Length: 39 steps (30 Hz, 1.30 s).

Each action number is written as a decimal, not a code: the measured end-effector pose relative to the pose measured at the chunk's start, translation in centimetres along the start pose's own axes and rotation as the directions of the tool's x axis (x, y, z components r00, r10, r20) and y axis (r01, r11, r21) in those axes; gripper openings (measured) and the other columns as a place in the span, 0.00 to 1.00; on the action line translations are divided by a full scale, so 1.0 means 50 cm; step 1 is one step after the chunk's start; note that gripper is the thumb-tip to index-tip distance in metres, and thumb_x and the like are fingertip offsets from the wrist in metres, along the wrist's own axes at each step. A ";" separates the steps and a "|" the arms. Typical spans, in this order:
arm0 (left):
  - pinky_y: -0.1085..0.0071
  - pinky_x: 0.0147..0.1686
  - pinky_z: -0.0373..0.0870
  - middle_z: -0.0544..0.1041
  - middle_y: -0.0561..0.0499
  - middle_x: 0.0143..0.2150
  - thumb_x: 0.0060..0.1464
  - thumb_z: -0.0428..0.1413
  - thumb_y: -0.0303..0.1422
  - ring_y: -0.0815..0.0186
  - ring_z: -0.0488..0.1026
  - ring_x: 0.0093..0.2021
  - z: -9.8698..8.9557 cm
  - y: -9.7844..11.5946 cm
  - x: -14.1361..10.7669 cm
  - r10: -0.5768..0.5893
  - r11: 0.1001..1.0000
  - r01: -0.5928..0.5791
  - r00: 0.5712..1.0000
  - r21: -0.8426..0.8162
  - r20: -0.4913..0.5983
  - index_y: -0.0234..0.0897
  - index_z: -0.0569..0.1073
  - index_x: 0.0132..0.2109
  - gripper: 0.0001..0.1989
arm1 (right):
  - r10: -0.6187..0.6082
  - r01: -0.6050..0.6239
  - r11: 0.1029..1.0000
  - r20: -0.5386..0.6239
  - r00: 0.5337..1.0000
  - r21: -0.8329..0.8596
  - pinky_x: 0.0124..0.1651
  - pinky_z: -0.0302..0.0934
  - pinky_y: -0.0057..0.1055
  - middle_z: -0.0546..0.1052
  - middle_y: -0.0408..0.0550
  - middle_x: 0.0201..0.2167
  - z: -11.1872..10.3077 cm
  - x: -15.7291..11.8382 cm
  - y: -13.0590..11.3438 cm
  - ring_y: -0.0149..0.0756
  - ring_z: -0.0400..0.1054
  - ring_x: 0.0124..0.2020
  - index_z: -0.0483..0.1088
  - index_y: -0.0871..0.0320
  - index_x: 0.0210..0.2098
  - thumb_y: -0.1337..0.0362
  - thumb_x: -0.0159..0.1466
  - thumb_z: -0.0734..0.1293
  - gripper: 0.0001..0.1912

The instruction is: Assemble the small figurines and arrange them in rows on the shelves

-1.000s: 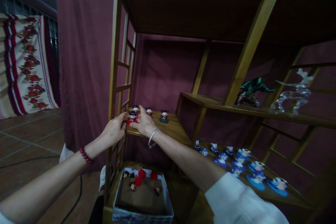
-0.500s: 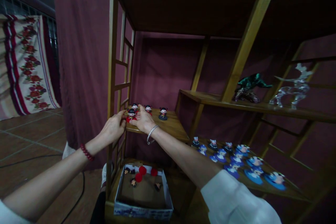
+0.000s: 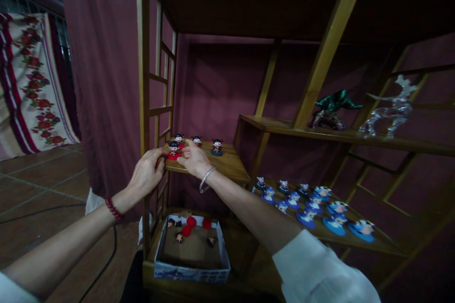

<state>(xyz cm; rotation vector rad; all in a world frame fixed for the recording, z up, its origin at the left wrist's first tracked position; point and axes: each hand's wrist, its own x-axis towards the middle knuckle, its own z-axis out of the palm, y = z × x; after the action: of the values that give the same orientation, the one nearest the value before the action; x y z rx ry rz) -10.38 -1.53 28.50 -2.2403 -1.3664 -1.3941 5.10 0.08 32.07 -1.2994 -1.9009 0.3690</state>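
Observation:
A small black-haired figurine on a red base (image 3: 174,151) stands upright at the front left of the small wooden shelf (image 3: 231,166). On its left is my left hand (image 3: 147,168), fingers partly bent and fingertips close to the base; whether they touch it I cannot tell. My right hand (image 3: 196,160) is on the other side, thumb and fingers apart, with nothing held. Behind stand two similar figurines, a left one (image 3: 178,139) and a middle one (image 3: 196,140), the latter partly hidden by my right fingers. A figurine on a dark base (image 3: 217,147) stands to the right.
Below, a shallow cardboard box (image 3: 192,274) holds loose figurine parts and red discs (image 3: 191,222). Several blue-based figurines (image 3: 334,222) line the lower right shelf. A clear glass deer (image 3: 391,109) and a green ornament (image 3: 334,106) stand higher up. A lattice side (image 3: 144,80) borders the left.
Both hands have drawn slightly apart from the front red-based figurine, which stays upright on the shelf. The whole view has shifted a little, so things appear further up and left.

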 end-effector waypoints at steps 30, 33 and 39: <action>0.65 0.49 0.65 0.75 0.46 0.43 0.53 0.44 0.32 0.63 0.69 0.46 0.005 0.000 0.009 0.050 0.999 -0.050 0.997 0.002 0.062 0.34 0.74 0.39 0.15 | 0.007 -0.009 0.997 0.028 1.000 0.071 0.40 0.65 0.25 0.75 0.46 0.37 0.013 0.014 0.009 0.29 0.71 0.35 0.60 0.59 0.48 0.74 0.51 0.64 0.24; 0.65 0.50 0.64 0.74 0.47 0.43 0.53 0.44 0.31 0.63 0.68 0.47 0.004 0.003 0.002 0.060 0.998 -0.061 0.997 0.022 0.041 0.34 0.73 0.40 0.15 | 0.001 -0.001 1.000 0.017 1.000 0.023 0.42 0.64 0.26 0.75 0.47 0.38 0.010 0.007 0.005 0.31 0.70 0.37 0.61 0.60 0.48 0.71 0.51 0.65 0.24; 0.60 0.53 0.58 0.71 0.47 0.46 0.52 0.43 0.29 0.61 0.63 0.51 0.008 0.012 -0.028 0.101 0.994 -0.101 0.995 0.032 0.015 0.34 0.70 0.45 0.16 | -0.073 0.075 0.997 -0.054 0.996 0.037 0.48 0.61 0.34 0.73 0.48 0.41 0.007 -0.006 0.021 0.33 0.69 0.41 0.59 0.60 0.51 0.68 0.55 0.64 0.23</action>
<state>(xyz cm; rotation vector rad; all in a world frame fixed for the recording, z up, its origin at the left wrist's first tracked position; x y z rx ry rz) -9.87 -2.47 27.37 -2.2673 -1.2515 -1.3170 5.57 0.33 31.06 -1.1991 -1.8830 0.3290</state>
